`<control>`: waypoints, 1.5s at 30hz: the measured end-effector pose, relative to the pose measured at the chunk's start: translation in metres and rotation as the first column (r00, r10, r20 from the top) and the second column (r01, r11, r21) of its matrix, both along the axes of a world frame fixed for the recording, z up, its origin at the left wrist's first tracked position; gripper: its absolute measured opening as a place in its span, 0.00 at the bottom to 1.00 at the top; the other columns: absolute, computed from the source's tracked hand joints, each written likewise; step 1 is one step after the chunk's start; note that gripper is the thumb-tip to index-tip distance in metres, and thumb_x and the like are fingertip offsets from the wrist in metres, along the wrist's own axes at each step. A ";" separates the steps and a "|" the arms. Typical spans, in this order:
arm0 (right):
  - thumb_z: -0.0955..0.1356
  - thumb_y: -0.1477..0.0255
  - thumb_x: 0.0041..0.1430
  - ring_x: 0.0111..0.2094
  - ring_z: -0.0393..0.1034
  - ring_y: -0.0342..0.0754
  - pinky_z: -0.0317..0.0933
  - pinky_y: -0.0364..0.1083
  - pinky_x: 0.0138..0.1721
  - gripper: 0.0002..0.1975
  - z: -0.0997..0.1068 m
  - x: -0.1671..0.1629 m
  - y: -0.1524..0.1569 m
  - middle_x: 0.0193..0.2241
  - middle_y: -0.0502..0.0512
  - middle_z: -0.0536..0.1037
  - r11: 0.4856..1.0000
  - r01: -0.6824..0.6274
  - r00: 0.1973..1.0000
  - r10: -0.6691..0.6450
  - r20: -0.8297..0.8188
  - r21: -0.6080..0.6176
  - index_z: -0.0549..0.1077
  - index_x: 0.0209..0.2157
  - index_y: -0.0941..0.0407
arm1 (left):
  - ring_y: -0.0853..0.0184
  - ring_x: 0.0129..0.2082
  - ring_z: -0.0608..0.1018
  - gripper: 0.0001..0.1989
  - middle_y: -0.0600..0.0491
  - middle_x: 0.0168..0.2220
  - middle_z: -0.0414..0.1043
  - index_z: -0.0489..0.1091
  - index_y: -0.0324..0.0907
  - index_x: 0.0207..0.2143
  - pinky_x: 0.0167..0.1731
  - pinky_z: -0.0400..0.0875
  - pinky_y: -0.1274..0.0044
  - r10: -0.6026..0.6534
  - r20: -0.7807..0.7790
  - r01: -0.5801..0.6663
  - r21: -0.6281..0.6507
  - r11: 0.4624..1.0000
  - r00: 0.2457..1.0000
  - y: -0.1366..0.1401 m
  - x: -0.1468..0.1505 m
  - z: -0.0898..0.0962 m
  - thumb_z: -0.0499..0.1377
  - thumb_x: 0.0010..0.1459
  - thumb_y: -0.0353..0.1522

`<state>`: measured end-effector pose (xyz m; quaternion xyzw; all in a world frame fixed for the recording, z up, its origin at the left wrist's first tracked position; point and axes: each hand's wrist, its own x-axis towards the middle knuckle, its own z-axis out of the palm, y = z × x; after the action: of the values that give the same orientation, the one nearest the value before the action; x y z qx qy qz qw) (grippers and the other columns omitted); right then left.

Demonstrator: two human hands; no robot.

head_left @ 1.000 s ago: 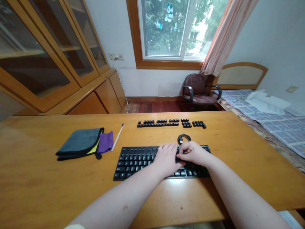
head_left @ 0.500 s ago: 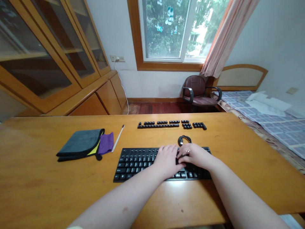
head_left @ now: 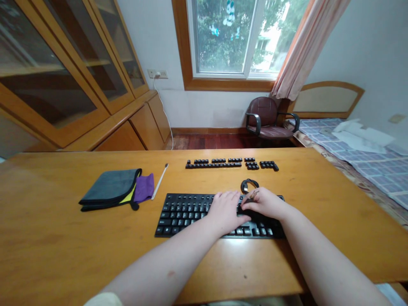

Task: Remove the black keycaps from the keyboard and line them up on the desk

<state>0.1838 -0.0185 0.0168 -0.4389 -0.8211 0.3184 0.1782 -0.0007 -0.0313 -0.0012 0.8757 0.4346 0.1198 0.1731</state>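
Note:
A black keyboard (head_left: pixel 188 216) lies on the wooden desk in front of me. My left hand (head_left: pixel 225 212) rests flat across its middle, fingers stretched forward and the thumb pointing right. Just right of that thumb, my right hand (head_left: pixel 263 204) bends down over the keys with thumb and fingertips pinched together. Whatever is between those fingertips is hidden. Something thin and shiny shows at its fingers, too small to identify. Behind the right hand lies a coiled black USB cable (head_left: pixel 249 185). Farther back, loose black keycaps (head_left: pixel 213 165) stand in rows.
On the left of the desk (head_left: pixel 47 238) lie a folded grey cloth (head_left: pixel 111 187), a purple cloth (head_left: pixel 144 188) and a white toothbrush (head_left: pixel 160 182). Beyond the desk are a brown armchair (head_left: pixel 266 117), a bed (head_left: pixel 366 157) and a glass-fronted cabinet (head_left: pixel 105 93).
My right fingertips have drawn closer together, and the hand has tilted slightly over the keys. My left hand stays on the keyboard. The view has shifted a little.

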 end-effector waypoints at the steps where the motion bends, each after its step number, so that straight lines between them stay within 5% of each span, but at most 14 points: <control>1: 0.68 0.62 0.54 0.29 0.73 0.46 0.65 0.43 0.36 0.13 -0.001 0.000 0.000 0.27 0.54 0.80 1.000 0.000 1.000 0.000 -0.003 -0.002 0.79 0.26 0.56 | 0.57 0.56 0.63 0.37 0.47 0.56 0.63 0.57 0.42 0.56 0.55 0.52 0.62 0.003 0.004 -0.003 -0.002 1.000 1.000 0.000 0.000 0.000 0.55 0.49 0.52; 25: 0.67 0.66 0.55 0.30 0.74 0.46 0.66 0.42 0.36 0.10 0.005 -0.002 -0.003 0.29 0.53 0.80 1.000 -0.030 0.998 0.030 -0.051 -0.003 0.79 0.30 0.54 | 0.56 0.54 0.64 0.35 0.47 0.54 0.64 0.58 0.43 0.55 0.54 0.55 0.63 0.003 -0.030 -0.003 -0.001 1.000 1.000 -0.001 0.002 0.005 0.54 0.49 0.53; 34: 0.69 0.63 0.52 0.29 0.74 0.48 0.67 0.44 0.33 0.12 0.018 0.011 -0.003 0.27 0.55 0.80 0.987 0.140 0.976 -0.150 -0.156 -0.073 0.79 0.29 0.57 | 0.55 0.55 0.64 0.36 0.48 0.55 0.63 0.57 0.44 0.55 0.54 0.54 0.61 0.004 0.005 -0.004 0.001 1.000 1.000 -0.001 0.001 0.002 0.55 0.48 0.53; 39: 0.69 0.63 0.51 0.28 0.73 0.48 0.67 0.44 0.33 0.12 0.009 0.014 0.003 0.26 0.54 0.79 0.980 0.155 0.970 -0.174 -0.167 -0.122 0.78 0.29 0.58 | 0.56 0.57 0.62 0.36 0.47 0.57 0.61 0.56 0.44 0.56 0.56 0.52 0.62 0.010 0.007 -0.010 -0.018 1.000 1.000 -0.002 0.001 0.003 0.54 0.50 0.53; 45: 0.66 0.62 0.55 0.29 0.71 0.48 0.65 0.45 0.34 0.14 0.006 0.016 0.006 0.25 0.55 0.77 0.960 0.278 0.933 -0.275 -0.231 -0.023 0.76 0.25 0.58 | 0.59 0.55 0.64 0.27 0.52 0.56 0.62 0.63 0.50 0.52 0.55 0.53 0.63 0.023 0.092 -0.024 0.006 1.000 0.995 -0.002 -0.003 0.004 0.56 0.51 0.48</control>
<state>0.2002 -0.0122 0.0230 -0.5089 -0.7264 0.3352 0.3178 -0.0035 -0.0334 0.0026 0.8647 0.4359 0.1636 0.1885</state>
